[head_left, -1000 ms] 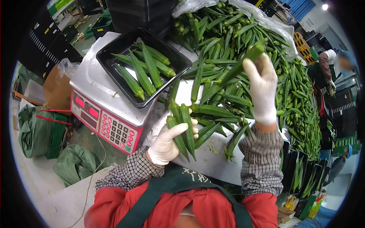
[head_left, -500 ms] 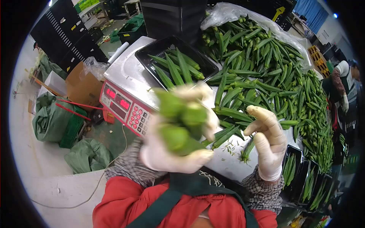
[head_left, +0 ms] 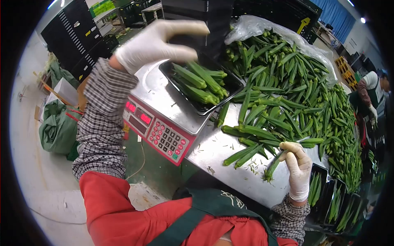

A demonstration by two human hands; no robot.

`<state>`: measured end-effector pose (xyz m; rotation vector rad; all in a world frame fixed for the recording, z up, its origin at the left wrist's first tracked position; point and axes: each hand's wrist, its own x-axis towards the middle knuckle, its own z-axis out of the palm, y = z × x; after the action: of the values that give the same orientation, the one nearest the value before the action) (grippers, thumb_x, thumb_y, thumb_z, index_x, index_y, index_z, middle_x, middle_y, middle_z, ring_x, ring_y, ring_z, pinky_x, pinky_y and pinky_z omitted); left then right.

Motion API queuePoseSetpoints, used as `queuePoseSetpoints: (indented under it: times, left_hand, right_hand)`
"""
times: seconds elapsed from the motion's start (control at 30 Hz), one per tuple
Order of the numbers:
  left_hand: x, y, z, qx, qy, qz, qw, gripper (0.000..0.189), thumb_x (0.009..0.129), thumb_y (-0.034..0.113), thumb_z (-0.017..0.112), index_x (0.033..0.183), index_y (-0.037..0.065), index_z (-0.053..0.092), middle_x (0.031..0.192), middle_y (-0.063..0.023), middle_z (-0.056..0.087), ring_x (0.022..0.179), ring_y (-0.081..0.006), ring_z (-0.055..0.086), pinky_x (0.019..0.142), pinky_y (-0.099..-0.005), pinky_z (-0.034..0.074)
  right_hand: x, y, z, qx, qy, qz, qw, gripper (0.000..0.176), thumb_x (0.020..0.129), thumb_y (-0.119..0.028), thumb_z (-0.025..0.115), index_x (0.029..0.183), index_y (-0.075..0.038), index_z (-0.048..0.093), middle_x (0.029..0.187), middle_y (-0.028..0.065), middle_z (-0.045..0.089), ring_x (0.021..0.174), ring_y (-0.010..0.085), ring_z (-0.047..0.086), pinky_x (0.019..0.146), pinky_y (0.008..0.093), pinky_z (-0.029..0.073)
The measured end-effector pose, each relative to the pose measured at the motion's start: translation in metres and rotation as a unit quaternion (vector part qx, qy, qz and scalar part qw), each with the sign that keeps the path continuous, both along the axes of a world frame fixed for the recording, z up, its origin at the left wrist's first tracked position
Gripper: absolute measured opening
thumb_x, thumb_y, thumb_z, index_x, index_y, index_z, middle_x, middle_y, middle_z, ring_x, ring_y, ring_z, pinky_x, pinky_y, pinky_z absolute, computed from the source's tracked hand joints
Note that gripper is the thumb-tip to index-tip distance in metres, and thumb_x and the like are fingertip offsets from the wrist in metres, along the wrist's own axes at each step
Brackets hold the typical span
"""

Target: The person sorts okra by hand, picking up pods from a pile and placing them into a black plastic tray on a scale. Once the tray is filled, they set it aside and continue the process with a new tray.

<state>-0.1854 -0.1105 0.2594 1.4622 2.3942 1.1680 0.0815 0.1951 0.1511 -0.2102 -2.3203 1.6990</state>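
My left hand [head_left: 158,43], in a white glove, is raised above the back edge of a black tray [head_left: 201,111]. Its thumb and fingers are spread with nothing between them. Several green okra pods [head_left: 197,82] lie in the tray, which rests on the metal plate of a scale [head_left: 162,133] with red lit digits. My right hand [head_left: 297,168], also gloved, is at the near edge of the okra pile. Its thumb and forefinger pinch the tip of a single okra pod [head_left: 271,169], whose stem end points down at the metal table.
A large okra heap [head_left: 283,65] covers the table's right side, with a clear plastic sheet [head_left: 262,26] behind it. Filled black trays [head_left: 316,186] stand at the lower right. Black crates [head_left: 197,20] rise behind the scale. A co-worker [head_left: 369,88] stands at far right.
My left hand has let go of the bunch of okra, now in the tray, and moved up and away to the left. My right hand has lowered slightly onto a pod.
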Motion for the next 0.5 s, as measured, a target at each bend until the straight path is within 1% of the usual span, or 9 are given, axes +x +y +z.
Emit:
queuePoseSetpoints:
  times: [0.1,0.13,0.2,0.23,0.27,0.33,0.4,0.43,0.5]
  left_hand:
    - [-0.011,-0.029,0.015,0.055,0.030,0.052,0.997,0.047,0.085,0.013,0.064,0.128,0.002,0.051,0.132,-0.0119,0.050,0.123,-0.0178,0.047,0.105,-0.0323,0.035]
    - [-0.009,-0.035,0.019,0.037,0.068,0.086,0.993,0.045,0.085,0.013,0.063,0.127,0.001,0.052,0.130,-0.0117,0.052,0.120,-0.0168,0.049,0.104,-0.0314,0.037]
    - [-0.014,-0.042,0.009,0.042,0.037,0.089,0.994,0.041,0.085,0.013,0.062,0.124,0.001,0.055,0.128,-0.0111,0.054,0.118,-0.0174,0.050,0.103,-0.0312,0.037]
    - [-0.009,-0.041,0.009,-0.025,0.103,0.114,0.988,0.038,0.084,0.013,0.063,0.120,0.001,0.058,0.126,-0.0113,0.056,0.117,-0.0177,0.051,0.101,-0.0315,0.038]
    - [-0.014,-0.041,0.001,-0.056,0.171,0.101,0.978,0.036,0.083,0.014,0.064,0.116,0.000,0.059,0.124,-0.0132,0.057,0.116,-0.0197,0.053,0.100,-0.0321,0.039]
    - [-0.017,-0.037,-0.012,-0.081,0.219,0.097,0.968,0.036,0.082,0.016,0.065,0.114,0.001,0.060,0.122,-0.0157,0.058,0.113,-0.0232,0.055,0.098,-0.0330,0.041]
    - [-0.019,-0.028,-0.024,-0.083,0.214,0.093,0.969,0.034,0.082,0.017,0.065,0.112,0.001,0.061,0.120,-0.0167,0.058,0.111,-0.0264,0.056,0.098,-0.0337,0.042]
    - [-0.019,-0.023,-0.028,-0.077,0.176,0.076,0.978,0.032,0.083,0.018,0.065,0.110,0.001,0.062,0.119,-0.0171,0.059,0.111,-0.0271,0.057,0.097,-0.0342,0.043]
    - [-0.025,-0.013,-0.041,-0.088,0.192,0.050,0.976,0.030,0.084,0.018,0.063,0.108,0.000,0.062,0.117,-0.0185,0.059,0.108,-0.0292,0.057,0.094,-0.0350,0.045]
  right_hand:
    - [-0.010,-0.001,0.000,0.001,-0.003,0.013,1.000,0.022,0.087,0.000,0.048,0.105,0.006,0.061,0.104,0.0106,0.057,0.076,0.0123,0.057,0.073,0.0233,0.045]
    - [-0.013,-0.002,-0.001,0.007,-0.004,0.018,1.000,0.022,0.087,0.000,0.048,0.104,0.006,0.061,0.104,0.0106,0.057,0.076,0.0124,0.057,0.072,0.0233,0.045]
    - [-0.022,-0.007,-0.004,0.015,-0.007,0.034,0.999,0.022,0.087,0.000,0.048,0.104,0.005,0.061,0.104,0.0106,0.056,0.076,0.0125,0.057,0.071,0.0234,0.046]
    - [-0.025,-0.010,-0.007,0.019,-0.001,0.038,0.999,0.022,0.087,0.001,0.047,0.104,0.005,0.061,0.103,0.0106,0.057,0.076,0.0124,0.056,0.071,0.0235,0.045]
    - [-0.028,-0.013,-0.007,0.027,-0.009,0.045,0.999,0.023,0.086,0.002,0.046,0.103,0.005,0.061,0.103,0.0106,0.057,0.076,0.0123,0.055,0.071,0.0233,0.045]
    - [-0.033,-0.016,-0.012,0.019,-0.005,0.052,0.998,0.023,0.086,0.003,0.046,0.103,0.005,0.061,0.103,0.0105,0.057,0.075,0.0122,0.055,0.071,0.0233,0.045]
    - [-0.035,-0.019,-0.014,0.043,-0.010,0.059,0.997,0.022,0.085,0.001,0.048,0.103,0.005,0.061,0.103,0.0102,0.057,0.074,0.0118,0.055,0.071,0.0231,0.045]
    - [-0.035,-0.020,-0.015,0.049,-0.013,0.057,0.997,0.022,0.085,0.001,0.048,0.103,0.005,0.062,0.103,0.0103,0.057,0.074,0.0117,0.055,0.071,0.0231,0.045]
    - [-0.035,-0.021,-0.015,0.058,-0.016,0.052,0.997,0.021,0.086,0.000,0.050,0.102,0.005,0.062,0.102,0.0105,0.058,0.073,0.0115,0.055,0.071,0.0228,0.045]
